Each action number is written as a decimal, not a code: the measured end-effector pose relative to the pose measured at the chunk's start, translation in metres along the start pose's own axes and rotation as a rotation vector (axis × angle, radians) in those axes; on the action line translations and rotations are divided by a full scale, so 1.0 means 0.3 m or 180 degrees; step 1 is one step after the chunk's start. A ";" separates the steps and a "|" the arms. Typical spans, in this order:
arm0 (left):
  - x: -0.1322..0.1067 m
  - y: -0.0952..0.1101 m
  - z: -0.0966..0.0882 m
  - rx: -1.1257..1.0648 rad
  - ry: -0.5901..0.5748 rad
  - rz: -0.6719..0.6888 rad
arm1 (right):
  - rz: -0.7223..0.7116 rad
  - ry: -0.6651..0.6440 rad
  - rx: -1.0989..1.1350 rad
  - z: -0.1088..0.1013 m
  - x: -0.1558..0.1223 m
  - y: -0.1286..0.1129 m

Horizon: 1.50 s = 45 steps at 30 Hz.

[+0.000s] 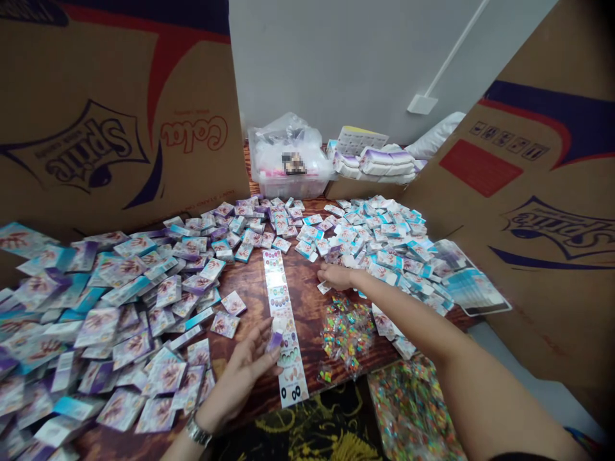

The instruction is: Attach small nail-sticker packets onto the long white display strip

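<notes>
My left hand (247, 362), with a metal watch at its wrist, is closed around a small purple-and-white box (275, 339). This box is over a long strip of printed stickers (273, 280) that lies lengthwise on the table. My right hand (336, 276) reaches to the near edge of the right-hand pile of small boxes (384, 240). Its fingers are bent down and together, and what they grip is hidden. Just below that hand is a heap of little clear packets with bright coloured pieces (346, 330).
A big pile of similar boxes (120, 326) covers the left side. Tall cardboard cartons (192, 77) stand left and right (542, 211). At the back are a plastic tub with bags (293, 186) and wrapped bundles (387, 163). A large bag of coloured packets (413, 416) is below the table's front edge.
</notes>
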<state>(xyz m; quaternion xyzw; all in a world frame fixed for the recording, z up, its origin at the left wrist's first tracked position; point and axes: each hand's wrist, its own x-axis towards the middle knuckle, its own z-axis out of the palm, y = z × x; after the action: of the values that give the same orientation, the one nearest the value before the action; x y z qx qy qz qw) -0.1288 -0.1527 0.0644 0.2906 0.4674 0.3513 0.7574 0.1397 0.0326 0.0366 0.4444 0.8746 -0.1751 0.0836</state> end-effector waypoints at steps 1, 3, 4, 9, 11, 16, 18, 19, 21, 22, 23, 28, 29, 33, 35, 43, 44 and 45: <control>-0.002 0.003 0.000 0.0036 0.0000 0.0014 | -0.0107 -0.0111 0.0003 -0.004 -0.002 -0.001; -0.004 0.009 -0.002 0.0132 -0.0025 0.0053 | -0.0211 -0.0211 0.0050 -0.020 -0.013 -0.013; -0.002 0.011 -0.005 0.0200 -0.0038 0.0092 | -0.0227 -0.0192 0.0075 -0.031 -0.022 -0.026; 0.027 0.013 -0.032 0.1263 0.0384 0.1066 | -0.0318 0.0271 0.0314 -0.107 -0.102 -0.177; 0.039 0.011 -0.045 0.1950 0.0629 0.1450 | -0.0469 0.0734 0.0528 -0.129 -0.139 -0.263; 0.046 0.007 -0.058 0.2866 0.0683 0.1927 | -0.1149 0.1346 0.0259 -0.130 -0.189 -0.429; 0.042 0.007 -0.059 0.3021 0.0647 0.2075 | -0.1359 0.1529 -0.0278 -0.118 -0.190 -0.456; 0.038 0.008 -0.059 0.3078 0.0622 0.2138 | -0.1509 0.1621 -0.0572 -0.114 -0.189 -0.462; 0.030 0.011 -0.060 0.3161 0.0566 0.2233 | -0.1887 0.1777 -0.1082 -0.108 -0.185 -0.463; 0.026 0.014 -0.061 0.3197 0.0546 0.2259 | -0.2081 0.1833 -0.1282 -0.108 -0.184 -0.461; 0.021 0.018 -0.061 0.3238 0.0529 0.2270 | -0.2261 0.1868 -0.1447 -0.108 -0.184 -0.459; -0.005 0.044 -0.051 0.3554 0.0366 0.2227 | -0.2908 0.1900 -0.1783 -0.109 -0.181 -0.454; -0.008 0.048 -0.047 0.3627 0.0350 0.2239 | -0.2968 0.1859 -0.1743 -0.109 -0.179 -0.457; -0.013 0.048 -0.035 0.3959 0.0552 0.2325 | -0.2642 0.1557 -0.1102 -0.109 -0.174 -0.482; -0.011 0.040 -0.034 0.4131 0.0716 0.2342 | -0.2251 0.1453 -0.0538 -0.109 -0.176 -0.496; -0.001 0.015 -0.016 0.4386 0.1046 0.2471 | -0.0989 0.1512 0.1723 -0.073 -0.188 -0.550; 0.001 0.013 -0.011 0.4393 0.1082 0.2489 | -0.0758 0.1577 0.1944 -0.061 -0.187 -0.557; 0.004 0.011 -0.008 0.4392 0.1106 0.2509 | -0.0571 0.1607 0.2175 -0.047 -0.184 -0.564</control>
<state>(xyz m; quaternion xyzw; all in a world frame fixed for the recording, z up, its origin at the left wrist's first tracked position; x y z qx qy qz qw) -0.1316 -0.1496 0.0654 0.7765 0.5529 0.2651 0.1452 0.0361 -0.0953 0.1055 0.3977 0.7945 -0.3470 -0.3004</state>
